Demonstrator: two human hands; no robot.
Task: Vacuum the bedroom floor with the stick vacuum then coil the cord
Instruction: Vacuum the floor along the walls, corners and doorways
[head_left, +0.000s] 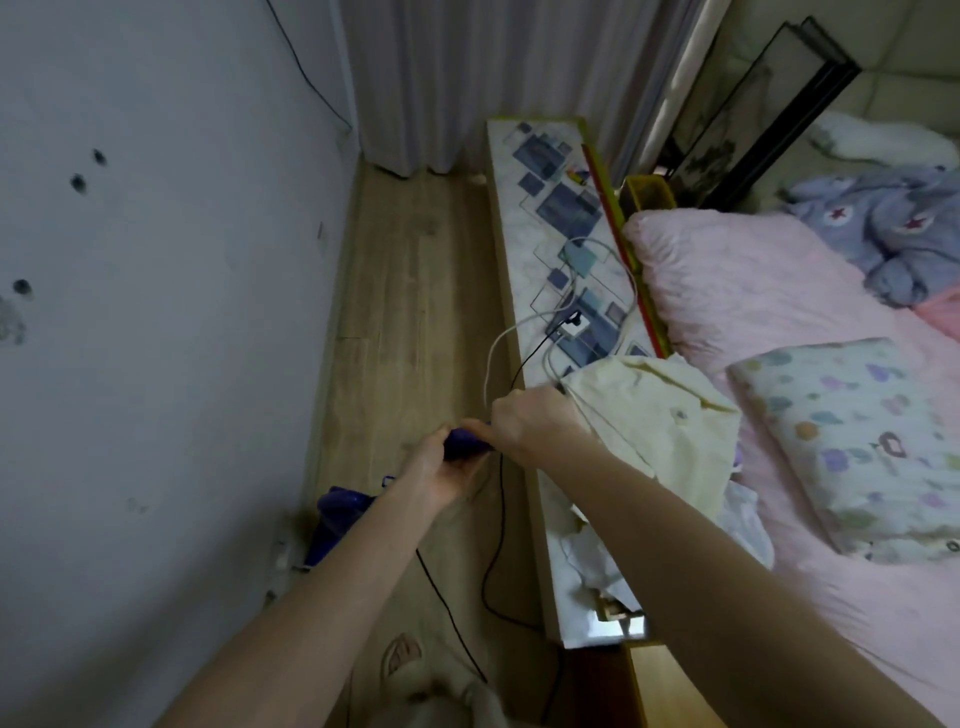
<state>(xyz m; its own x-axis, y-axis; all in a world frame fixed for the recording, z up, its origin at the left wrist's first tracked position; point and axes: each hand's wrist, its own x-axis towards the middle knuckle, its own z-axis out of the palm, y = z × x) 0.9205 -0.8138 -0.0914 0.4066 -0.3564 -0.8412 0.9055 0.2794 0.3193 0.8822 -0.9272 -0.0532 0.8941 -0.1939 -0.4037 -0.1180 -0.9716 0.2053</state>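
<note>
- Plainly, the left hand (441, 470) is clenched around the dark blue plastic handle of the stick vacuum (466, 444); the right hand (530, 423) touches the handle's far end, whether pinching it or the cord I cannot tell.
- The thin black cord (496, 525) hangs below the grip in a loose floor loop; pulled hard, it could snag or kink.
- Just beyond the right hand, white cables (558, 332) cross the patterned bedside ledge (550, 208) and might tangle in.
- A cream cloth bag (654, 415) crowds the right wrist.
</note>
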